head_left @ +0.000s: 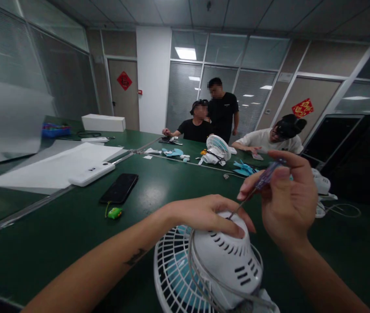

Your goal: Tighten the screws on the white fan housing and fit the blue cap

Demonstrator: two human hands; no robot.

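Note:
A white electric fan with light blue blades lies in front of me, its grille facing left and the slotted motor housing toward me. My left hand wraps over the top of the housing, fingers on either side of its end. In my right hand is a screwdriver with a translucent purple handle. Its thin shaft slants down to the top of the housing, between the fingers of my left hand. Whether the tip sits in a screw cannot be made out. A thin grey cord runs around the housing.
On the green table lie a black phone with a green charm, a white power bank and paper sheets. Another fan and blue blades lie farther off. Three people are across the table.

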